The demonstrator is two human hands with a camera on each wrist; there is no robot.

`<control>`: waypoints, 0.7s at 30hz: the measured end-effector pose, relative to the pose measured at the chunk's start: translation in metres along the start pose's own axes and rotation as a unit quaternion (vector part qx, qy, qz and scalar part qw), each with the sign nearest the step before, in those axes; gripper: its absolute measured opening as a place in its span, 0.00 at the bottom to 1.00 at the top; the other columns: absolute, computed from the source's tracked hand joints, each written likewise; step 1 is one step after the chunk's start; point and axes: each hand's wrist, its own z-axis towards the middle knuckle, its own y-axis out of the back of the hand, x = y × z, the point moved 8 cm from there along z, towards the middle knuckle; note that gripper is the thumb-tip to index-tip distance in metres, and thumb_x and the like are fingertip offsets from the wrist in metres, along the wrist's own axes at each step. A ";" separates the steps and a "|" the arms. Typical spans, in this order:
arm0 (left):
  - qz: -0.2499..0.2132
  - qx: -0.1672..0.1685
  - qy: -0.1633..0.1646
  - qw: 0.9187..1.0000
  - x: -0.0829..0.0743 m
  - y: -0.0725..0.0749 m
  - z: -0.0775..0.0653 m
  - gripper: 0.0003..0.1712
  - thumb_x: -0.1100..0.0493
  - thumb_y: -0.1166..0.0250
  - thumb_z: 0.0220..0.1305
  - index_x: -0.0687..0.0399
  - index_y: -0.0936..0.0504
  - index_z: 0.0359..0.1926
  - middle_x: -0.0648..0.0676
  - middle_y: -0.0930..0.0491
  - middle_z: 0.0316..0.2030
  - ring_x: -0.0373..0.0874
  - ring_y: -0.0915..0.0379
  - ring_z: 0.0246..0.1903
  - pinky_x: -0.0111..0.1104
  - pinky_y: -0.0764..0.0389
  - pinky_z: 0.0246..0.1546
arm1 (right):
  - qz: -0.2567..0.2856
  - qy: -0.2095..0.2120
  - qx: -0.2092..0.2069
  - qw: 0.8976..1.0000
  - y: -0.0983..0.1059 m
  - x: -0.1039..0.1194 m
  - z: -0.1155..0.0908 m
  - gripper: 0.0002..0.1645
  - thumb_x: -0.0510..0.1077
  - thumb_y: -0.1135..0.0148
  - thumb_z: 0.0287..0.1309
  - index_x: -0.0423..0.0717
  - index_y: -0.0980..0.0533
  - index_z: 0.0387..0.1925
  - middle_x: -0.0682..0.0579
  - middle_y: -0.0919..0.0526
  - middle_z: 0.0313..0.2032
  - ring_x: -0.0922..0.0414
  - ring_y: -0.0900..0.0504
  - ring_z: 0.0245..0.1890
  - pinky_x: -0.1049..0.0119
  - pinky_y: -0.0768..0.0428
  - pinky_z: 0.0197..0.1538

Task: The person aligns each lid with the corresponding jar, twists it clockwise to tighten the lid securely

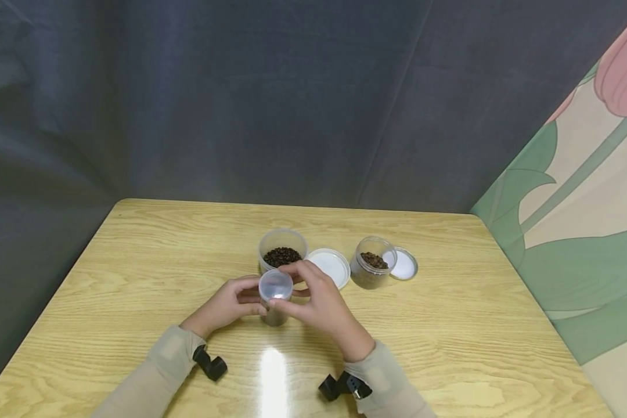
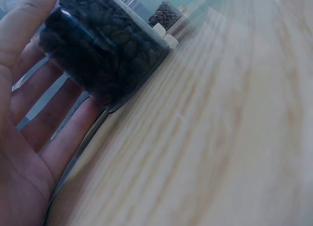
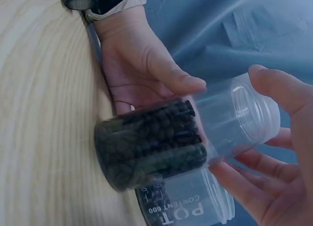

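A tall clear jar (image 1: pixel 274 317), about half full of dark coffee beans, stands upright on the table, with a translucent lid (image 1: pixel 276 284) on its top. My left hand (image 1: pixel 224 305) holds the jar's side from the left, thumb in front and fingers behind; the left wrist view has its palm and fingers beside the beans. From the right, my right hand (image 1: pixel 321 299) grips the jar's upper part around the lid. In the right wrist view, its thumb is on the lid's rim and its fingers lie along the clear wall of the jar (image 3: pixel 151 145).
Right behind the jar stands a wider clear container (image 1: pixel 283 237) with dark beans. Beside it lies a white lid (image 1: pixel 330 266). Farther right, an open jar (image 1: pixel 367 278) holds browner beans, and a round lid (image 1: pixel 406 266) lies next to it on the wooden table (image 1: pixel 449 325).
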 end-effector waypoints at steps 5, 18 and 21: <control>-0.002 0.001 0.004 1.000 0.002 0.000 0.000 0.36 0.60 0.27 0.62 0.71 0.28 0.67 0.71 0.29 0.65 0.31 0.24 0.56 0.34 0.19 0.60 | -0.003 -0.012 -0.016 1.000 -0.002 -0.001 0.000 0.30 0.47 0.19 0.50 0.45 0.24 0.52 0.50 0.20 0.50 0.50 0.17 0.49 0.72 0.13 0.46; 0.002 0.000 0.003 1.000 0.004 0.001 0.000 0.36 0.58 0.27 0.61 0.70 0.27 0.66 0.70 0.28 0.64 0.35 0.22 0.54 0.36 0.19 0.60 | 0.020 0.001 0.056 0.998 -0.003 -0.010 0.000 0.36 0.41 0.34 0.62 0.52 0.32 0.71 0.52 0.23 0.52 0.53 0.21 0.51 0.67 0.13 0.50; 0.005 0.000 0.003 1.000 0.004 0.001 0.000 0.36 0.58 0.27 0.61 0.70 0.27 0.66 0.70 0.28 0.64 0.34 0.23 0.55 0.36 0.19 0.61 | 0.030 0.004 0.069 0.997 -0.002 -0.009 0.000 0.35 0.40 0.34 0.62 0.51 0.29 0.70 0.52 0.24 0.52 0.53 0.22 0.52 0.67 0.14 0.51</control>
